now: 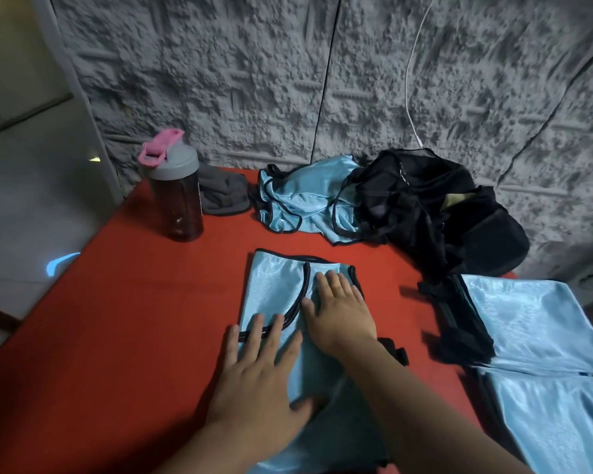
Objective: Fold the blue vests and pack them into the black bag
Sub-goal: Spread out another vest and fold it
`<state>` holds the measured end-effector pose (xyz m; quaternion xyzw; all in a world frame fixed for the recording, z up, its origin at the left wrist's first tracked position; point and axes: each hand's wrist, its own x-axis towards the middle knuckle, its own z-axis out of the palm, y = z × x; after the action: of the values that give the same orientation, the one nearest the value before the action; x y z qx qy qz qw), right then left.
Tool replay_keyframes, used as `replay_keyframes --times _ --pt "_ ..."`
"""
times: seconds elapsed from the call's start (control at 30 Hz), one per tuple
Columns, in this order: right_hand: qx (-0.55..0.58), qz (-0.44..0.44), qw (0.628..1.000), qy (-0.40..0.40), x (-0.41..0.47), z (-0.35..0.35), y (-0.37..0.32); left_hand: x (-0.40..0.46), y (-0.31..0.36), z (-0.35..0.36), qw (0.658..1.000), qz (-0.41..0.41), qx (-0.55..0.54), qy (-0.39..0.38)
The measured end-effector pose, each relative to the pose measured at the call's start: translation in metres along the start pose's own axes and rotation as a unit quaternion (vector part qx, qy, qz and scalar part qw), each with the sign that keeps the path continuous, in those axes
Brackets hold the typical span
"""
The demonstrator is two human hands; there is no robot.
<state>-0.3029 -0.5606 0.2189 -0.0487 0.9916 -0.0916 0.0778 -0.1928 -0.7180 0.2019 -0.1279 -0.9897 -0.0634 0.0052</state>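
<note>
The blue vest (274, 302) being folded lies flat on the red counter (134, 319), lengthwise toward the person, with its black-trimmed armholes at the far end. Both hands rest flat on it with fingers straight and spread, gripping nothing: the left hand (264, 374) presses the near-left part, its fingertips across a short black strap, and the right hand (339, 309) presses the far-right part beside the curved trim. The fabric looks shiny and slick, so my guess is that the fold could slide or spring open once the palms lift, and the loose strap under the left fingers could stick out of the finished packet. A pile of crumpled blue vests (305, 203) waits at the back, touching the black bag (435, 213), which slumps against the wall; its opening is hard to make out, so packing may need one hand to hold it open. A stack of folded vests (541, 336) sits at the right edge of the counter, and a careless sweep of the right forearm might knock it off. A water bottle (177, 189) with a pink lid stands at the far left.
</note>
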Motion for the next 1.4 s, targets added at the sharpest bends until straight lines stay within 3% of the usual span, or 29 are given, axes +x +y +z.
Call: replay_keyframes --times 0.2,0.3,0.4,0.63,0.77,0.93,1.2,1.4 --pt "0.001 0.054 0.998 0.011 0.006 -0.007 0.000 0.001 0.000 0.002 1.000 0.001 0.000 0.016" --pt "-0.010 0.018 0.999 0.046 0.008 -0.010 -0.001 0.001 -0.001 0.001 1.000 -0.001 -0.003 0.005" --pt "0.012 -0.018 0.999 0.032 0.008 -0.003 0.001 0.001 0.001 -0.002 1.000 -0.003 -0.001 -0.006" --pt "-0.002 0.012 1.000 -0.003 0.014 0.001 -0.004 0.003 0.003 -0.003 1.000 -0.006 0.011 -0.019" --pt "0.025 -0.020 0.998 0.049 0.009 -0.009 -0.012 0.015 0.005 -0.032 0.997 -0.032 -0.017 -0.063" --pt "-0.007 -0.035 0.999 0.026 -0.018 0.005 -0.005 0.048 -0.014 -0.041 0.988 -0.094 -0.102 0.067" --pt "-0.024 -0.050 0.998 0.041 -0.024 0.019 -0.004 0.121 0.003 -0.026 0.989 -0.067 -0.126 -0.023" --pt "0.009 -0.038 0.997 0.061 -0.026 0.019 -0.007 0.130 -0.026 -0.009 0.988 -0.142 -0.033 -0.053"
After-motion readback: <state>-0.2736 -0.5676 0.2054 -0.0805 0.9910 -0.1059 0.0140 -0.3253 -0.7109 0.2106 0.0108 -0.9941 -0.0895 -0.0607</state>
